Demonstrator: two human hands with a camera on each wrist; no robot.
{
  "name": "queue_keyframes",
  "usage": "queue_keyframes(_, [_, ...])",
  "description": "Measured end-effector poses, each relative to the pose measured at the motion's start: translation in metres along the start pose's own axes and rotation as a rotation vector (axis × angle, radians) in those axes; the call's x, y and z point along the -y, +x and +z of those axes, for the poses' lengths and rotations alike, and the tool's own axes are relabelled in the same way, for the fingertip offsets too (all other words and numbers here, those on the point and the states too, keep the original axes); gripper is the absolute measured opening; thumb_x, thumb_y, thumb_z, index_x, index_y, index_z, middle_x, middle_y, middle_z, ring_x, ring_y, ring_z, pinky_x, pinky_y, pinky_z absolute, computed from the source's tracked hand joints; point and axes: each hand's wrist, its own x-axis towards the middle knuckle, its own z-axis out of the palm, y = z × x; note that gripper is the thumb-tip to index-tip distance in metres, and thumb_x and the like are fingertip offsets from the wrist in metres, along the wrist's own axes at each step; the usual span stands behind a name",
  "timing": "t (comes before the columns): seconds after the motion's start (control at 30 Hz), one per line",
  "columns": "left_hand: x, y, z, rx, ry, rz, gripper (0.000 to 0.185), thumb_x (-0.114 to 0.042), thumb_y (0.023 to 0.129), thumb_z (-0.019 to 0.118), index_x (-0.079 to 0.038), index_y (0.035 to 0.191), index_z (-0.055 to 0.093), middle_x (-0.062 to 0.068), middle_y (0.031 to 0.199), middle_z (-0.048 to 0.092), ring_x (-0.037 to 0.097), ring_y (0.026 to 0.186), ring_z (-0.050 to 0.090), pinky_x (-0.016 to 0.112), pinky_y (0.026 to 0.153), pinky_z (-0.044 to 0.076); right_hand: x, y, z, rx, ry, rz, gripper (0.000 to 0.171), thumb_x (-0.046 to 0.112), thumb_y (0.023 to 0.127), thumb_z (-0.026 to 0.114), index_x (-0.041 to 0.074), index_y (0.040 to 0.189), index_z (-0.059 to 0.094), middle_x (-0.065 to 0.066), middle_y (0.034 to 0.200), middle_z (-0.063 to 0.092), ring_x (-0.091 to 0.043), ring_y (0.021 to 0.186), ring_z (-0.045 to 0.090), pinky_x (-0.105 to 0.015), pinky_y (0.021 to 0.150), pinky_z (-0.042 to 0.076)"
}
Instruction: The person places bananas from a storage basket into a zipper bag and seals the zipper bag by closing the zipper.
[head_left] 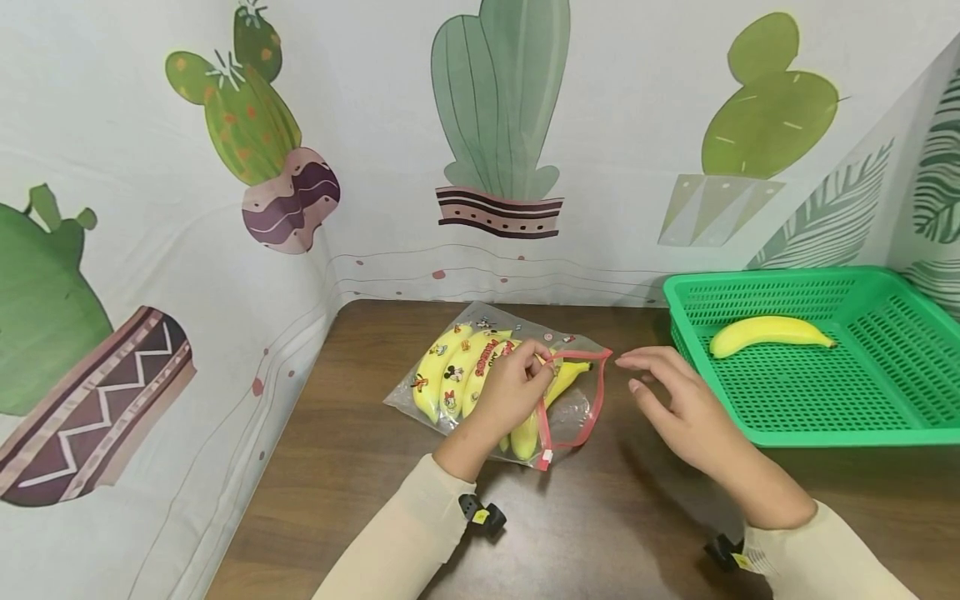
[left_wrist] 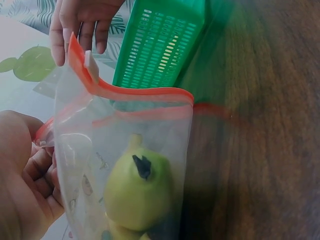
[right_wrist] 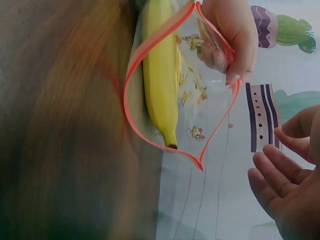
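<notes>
A clear zip bag (head_left: 577, 414) with a red rim and cartoon prints lies on the brown table (head_left: 615, 517), its mouth standing open toward the right. Several yellow bananas (head_left: 438, 375) are inside it. My left hand (head_left: 536, 358) pinches the upper edge of the mouth and holds it up. My right hand (head_left: 648, 375) hovers with relaxed fingers just right of the bag's far corner and holds nothing. In the left wrist view the bag (left_wrist: 125, 135) shows a banana tip (left_wrist: 137, 190), with my right hand (left_wrist: 80, 25) above the rim. The right wrist view shows a banana (right_wrist: 160, 75) in the open mouth.
A green plastic basket (head_left: 825, 437) stands at the right of the table with one banana (head_left: 768, 332) in it. A cactus-print cloth (head_left: 225, 250) walls the table at the back and left. Bare wood lies in front of the bag.
</notes>
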Motion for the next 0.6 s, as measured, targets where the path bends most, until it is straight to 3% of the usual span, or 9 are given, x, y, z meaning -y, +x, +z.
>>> queue_keyframes(0.17, [-0.001,0.0,-0.001,0.002,-0.002,-0.009,0.01,-0.016,0.094,0.061,-0.013,0.103,0.064,-0.005,0.066,0.055,0.004,0.053,0.044,0.021,0.054,0.04,-0.002,0.001,-0.006,-0.014,-0.013,-0.012,0.036,-0.004,0.093,0.063,0.009,0.126,0.066,-0.005,0.128,0.061,-0.003,0.114,0.051,-0.004,0.094,0.036])
queue_keyframes(0.4, [0.0,0.0,-0.001,0.034,-0.037,-0.03,0.014,-0.018,0.097,0.062,-0.013,0.109,0.065,-0.005,0.066,0.055,0.005,0.053,0.045,0.021,0.052,0.04,-0.009,0.002,-0.017,-0.008,-0.068,0.032,0.032,0.003,0.097,0.062,0.01,0.128,0.065,-0.004,0.131,0.06,-0.01,0.111,0.053,-0.005,0.093,0.034])
queue_keyframes(0.6, [0.0,0.0,-0.001,0.081,-0.064,-0.035,0.018,-0.02,0.098,0.061,-0.015,0.115,0.065,-0.005,0.066,0.055,0.006,0.053,0.047,0.022,0.049,0.04,-0.013,0.003,-0.028,0.0,-0.081,0.074,0.029,0.01,0.101,0.059,0.011,0.13,0.064,-0.006,0.134,0.057,-0.016,0.118,0.051,-0.005,0.095,0.03])
